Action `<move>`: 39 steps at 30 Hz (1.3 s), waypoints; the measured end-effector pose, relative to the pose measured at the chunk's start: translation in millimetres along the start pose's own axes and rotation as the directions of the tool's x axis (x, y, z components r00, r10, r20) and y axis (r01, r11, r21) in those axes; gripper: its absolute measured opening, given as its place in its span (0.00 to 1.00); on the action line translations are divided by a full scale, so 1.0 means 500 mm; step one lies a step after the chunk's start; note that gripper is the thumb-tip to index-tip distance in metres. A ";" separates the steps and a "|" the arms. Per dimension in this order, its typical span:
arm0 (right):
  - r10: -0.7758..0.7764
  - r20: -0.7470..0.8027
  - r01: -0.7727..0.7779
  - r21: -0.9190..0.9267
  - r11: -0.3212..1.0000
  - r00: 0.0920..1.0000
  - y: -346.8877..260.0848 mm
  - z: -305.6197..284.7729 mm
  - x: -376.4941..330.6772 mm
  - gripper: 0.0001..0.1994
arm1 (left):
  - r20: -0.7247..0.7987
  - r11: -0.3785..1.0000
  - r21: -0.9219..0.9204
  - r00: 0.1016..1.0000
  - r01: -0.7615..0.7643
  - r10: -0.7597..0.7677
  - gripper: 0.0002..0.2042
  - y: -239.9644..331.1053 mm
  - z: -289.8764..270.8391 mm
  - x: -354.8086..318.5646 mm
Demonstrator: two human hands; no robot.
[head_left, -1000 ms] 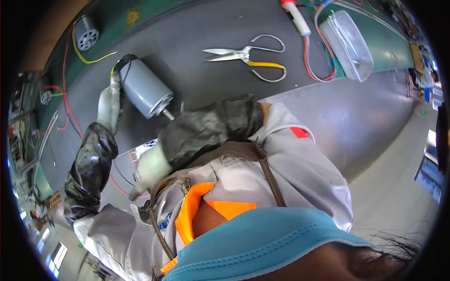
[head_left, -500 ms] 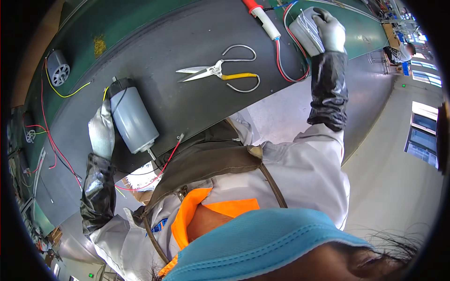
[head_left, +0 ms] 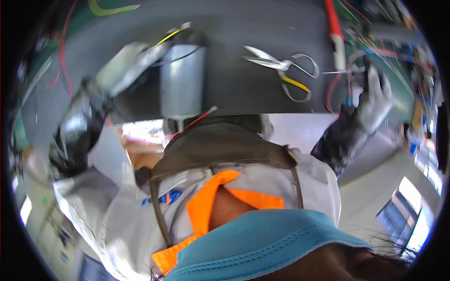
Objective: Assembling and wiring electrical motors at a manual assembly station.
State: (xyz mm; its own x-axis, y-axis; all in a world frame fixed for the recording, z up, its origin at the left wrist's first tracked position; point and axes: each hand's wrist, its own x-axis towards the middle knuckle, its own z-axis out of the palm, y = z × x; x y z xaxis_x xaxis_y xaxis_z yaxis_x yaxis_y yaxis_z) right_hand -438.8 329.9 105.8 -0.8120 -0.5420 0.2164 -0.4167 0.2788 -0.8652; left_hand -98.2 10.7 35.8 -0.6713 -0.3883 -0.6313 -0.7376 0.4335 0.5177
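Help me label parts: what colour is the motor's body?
The motor's body is grey, shown in the head view.

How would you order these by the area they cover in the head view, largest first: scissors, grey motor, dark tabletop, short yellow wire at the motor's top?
1. Dark tabletop
2. Grey motor
3. Scissors, long but slim
4. Yellow wire, a short, thin strip
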 end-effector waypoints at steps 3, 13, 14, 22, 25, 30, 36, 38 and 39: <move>0.104 0.396 -0.324 0.543 0.775 0.912 -0.016 0.130 -0.085 0.16 | 0.216 0.968 -0.211 0.972 0.135 -0.088 0.25 0.041 -0.052 -0.035; -0.700 0.350 0.635 0.297 0.713 0.623 -0.055 0.457 -0.202 0.13 | 0.261 0.816 -0.546 0.964 0.188 -0.048 0.23 0.015 -0.026 -0.100; -0.713 0.357 0.630 0.335 0.700 0.603 -0.067 0.460 -0.204 0.13 | 0.161 0.726 -0.676 0.987 0.122 -0.016 0.24 -0.001 -0.002 -0.128; -0.402 0.518 0.178 0.428 0.886 0.755 -0.061 0.455 -0.180 0.14 | -0.351 0.510 -0.795 0.935 -0.327 0.052 0.27 0.018 0.110 -0.049; -0.060 0.654 -0.387 0.517 0.763 0.754 -0.089 0.459 -0.134 0.13 | -0.438 0.461 -0.822 0.889 -0.334 -0.137 0.19 0.056 0.116 -0.020; 0.026 0.716 -0.548 0.510 0.663 0.698 -0.083 0.460 -0.078 0.17 | -0.493 0.453 -0.807 0.854 -0.378 -0.167 0.10 0.090 0.127 0.001; 0.044 0.709 -0.563 0.519 0.644 0.704 -0.085 0.457 -0.077 0.24 | -0.544 0.552 -0.735 0.829 -0.395 -0.131 0.08 0.084 0.134 0.006; 0.024 0.733 -0.588 0.526 0.614 0.680 -0.080 0.458 -0.072 0.26 | -0.657 0.658 -0.587 0.752 -0.471 -0.047 0.08 0.078 0.139 0.014; 0.024 0.733 -0.588 0.526 0.614 0.680 -0.080 0.457 -0.067 0.26 | -0.657 0.659 -0.587 0.752 -0.471 -0.048 0.08 0.078 0.138 0.014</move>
State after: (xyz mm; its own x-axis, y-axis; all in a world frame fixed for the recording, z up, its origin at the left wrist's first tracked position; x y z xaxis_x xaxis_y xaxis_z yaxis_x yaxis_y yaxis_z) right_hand -301.7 155.6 30.1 -0.2627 -0.9429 -0.2049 0.4369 0.0731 -0.8965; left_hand -126.7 81.3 11.9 -0.5176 -0.8472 -0.1198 -0.2120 -0.0087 0.9772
